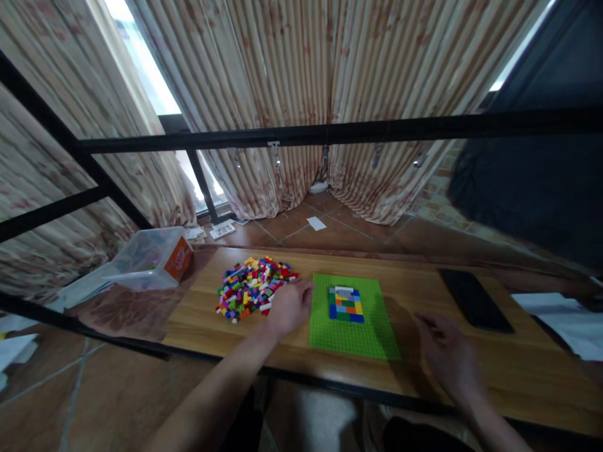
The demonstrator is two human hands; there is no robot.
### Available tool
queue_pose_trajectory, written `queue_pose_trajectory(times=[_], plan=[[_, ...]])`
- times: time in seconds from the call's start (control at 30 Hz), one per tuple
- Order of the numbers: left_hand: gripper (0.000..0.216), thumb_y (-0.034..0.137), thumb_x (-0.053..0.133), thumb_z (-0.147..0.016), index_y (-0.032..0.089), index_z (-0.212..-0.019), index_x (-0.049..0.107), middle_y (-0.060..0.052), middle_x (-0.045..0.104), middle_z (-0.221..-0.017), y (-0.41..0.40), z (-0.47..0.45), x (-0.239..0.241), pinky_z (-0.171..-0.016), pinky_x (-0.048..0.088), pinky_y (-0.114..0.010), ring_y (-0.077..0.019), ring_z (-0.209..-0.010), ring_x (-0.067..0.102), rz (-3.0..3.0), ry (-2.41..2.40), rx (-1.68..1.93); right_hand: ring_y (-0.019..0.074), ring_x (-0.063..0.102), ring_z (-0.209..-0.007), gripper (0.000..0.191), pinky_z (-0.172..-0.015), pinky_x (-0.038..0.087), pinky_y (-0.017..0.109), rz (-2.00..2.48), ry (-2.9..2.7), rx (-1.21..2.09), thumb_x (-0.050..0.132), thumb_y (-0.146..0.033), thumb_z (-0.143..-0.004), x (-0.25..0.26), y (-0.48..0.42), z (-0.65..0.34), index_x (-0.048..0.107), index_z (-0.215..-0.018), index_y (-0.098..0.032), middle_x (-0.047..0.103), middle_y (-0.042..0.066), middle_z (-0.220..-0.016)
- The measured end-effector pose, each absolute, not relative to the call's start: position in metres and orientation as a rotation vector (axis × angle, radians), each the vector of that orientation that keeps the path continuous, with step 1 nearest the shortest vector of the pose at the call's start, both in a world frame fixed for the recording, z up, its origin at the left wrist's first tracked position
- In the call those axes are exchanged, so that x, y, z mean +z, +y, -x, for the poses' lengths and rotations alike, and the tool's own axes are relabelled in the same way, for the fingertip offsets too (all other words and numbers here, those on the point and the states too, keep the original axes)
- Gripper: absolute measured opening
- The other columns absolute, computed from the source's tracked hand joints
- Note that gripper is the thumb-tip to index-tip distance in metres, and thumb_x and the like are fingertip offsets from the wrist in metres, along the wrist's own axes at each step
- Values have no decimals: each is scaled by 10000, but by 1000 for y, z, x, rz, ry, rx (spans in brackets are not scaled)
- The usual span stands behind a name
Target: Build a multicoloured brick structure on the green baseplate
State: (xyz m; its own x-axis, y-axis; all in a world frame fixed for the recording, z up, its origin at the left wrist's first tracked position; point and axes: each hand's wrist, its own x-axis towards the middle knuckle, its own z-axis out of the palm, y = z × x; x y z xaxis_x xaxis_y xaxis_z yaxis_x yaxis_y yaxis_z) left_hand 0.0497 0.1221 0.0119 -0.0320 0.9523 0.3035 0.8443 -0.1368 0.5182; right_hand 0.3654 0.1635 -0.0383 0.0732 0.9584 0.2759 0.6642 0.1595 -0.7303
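My left hand (289,307) hovers between a heap of mixed toy bricks (252,285) and the left edge of a green baseplate (325,339). Its fingers are drawn together, and whatever may be in them is too small to make out. On the baseplate sits a flat, roughly rectangular block of joined bricks (346,306) in blue, red, yellow, green, orange and white. Right of the baseplate, over the bare wood, my right hand (445,351) has curled fingers in a loose pinch. Blur hides whether it holds anything.
A wooden table (217,339) carries these things. A black phone or tablet (475,300) lies at its right, near white papers (556,317). Left of the table stands a clear plastic box (151,257) with an orange label. A black metal bar (301,135) crosses before the curtains.
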Motion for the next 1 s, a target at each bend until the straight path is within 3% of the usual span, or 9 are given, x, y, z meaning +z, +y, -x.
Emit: queue_pose_trajectory(times=[0.13,0.23,0.37,0.47,0.67,0.83,1.0], plan=[[209,141,498,-839,153,-910,694,-38,710,-815,148,-21,11,-701,485,-236,-142,-735,643,-1664,1923,1286,221,650,-846,299,-767,507,346,1278,-1862,607,484,-436,-873,8,160,-287,681,-940,-223,706,68,-930],[198,170,514,-844,138,-912,697,-33,711,-800,150,-4,2,-668,486,-223,-134,-715,638,-1467,1847,1388,213,620,-984,247,-875,491,369,1083,-2100,663,458,-317,-911,12,158,-226,672,-1005,-238,681,56,-1051],[191,198,519,-862,159,-912,698,-15,707,-779,142,-3,-8,-622,476,-214,-124,-668,622,-1507,1812,1320,218,577,-1064,294,-941,467,395,965,-2344,576,442,-151,-900,-12,156,-185,652,-1088,-233,648,57,-1126],[195,186,507,-873,176,-925,696,-30,723,-881,139,-8,-9,-687,496,-233,-145,-778,653,-1633,1830,1231,229,560,-1073,347,-921,467,387,988,-2477,486,440,-88,-883,-27,159,-178,637,-1140,-211,635,72,-1165],[196,149,507,-870,175,-945,686,-49,723,-924,143,-17,-10,-723,505,-273,-170,-815,663,-1766,1910,1092,228,563,-952,374,-829,482,341,1039,-2616,442,448,-1,-836,-35,163,-174,653,-1097,-174,663,77,-1053],[189,139,500,-878,163,-940,677,-50,715,-883,146,-23,-10,-733,502,-278,-168,-786,662,-1829,1941,996,223,569,-901,270,-788,492,338,991,-2564,453,479,-47,-856,-40,156,-174,666,-999,-177,651,73,-927],[180,132,502,-875,167,-937,667,-45,710,-883,148,-25,-9,-736,495,-264,-163,-798,661,-1842,1918,1005,213,587,-935,241,-833,499,351,967,-2376,504,491,-128,-889,-38,150,-186,641,-1068,-187,655,75,-969]])
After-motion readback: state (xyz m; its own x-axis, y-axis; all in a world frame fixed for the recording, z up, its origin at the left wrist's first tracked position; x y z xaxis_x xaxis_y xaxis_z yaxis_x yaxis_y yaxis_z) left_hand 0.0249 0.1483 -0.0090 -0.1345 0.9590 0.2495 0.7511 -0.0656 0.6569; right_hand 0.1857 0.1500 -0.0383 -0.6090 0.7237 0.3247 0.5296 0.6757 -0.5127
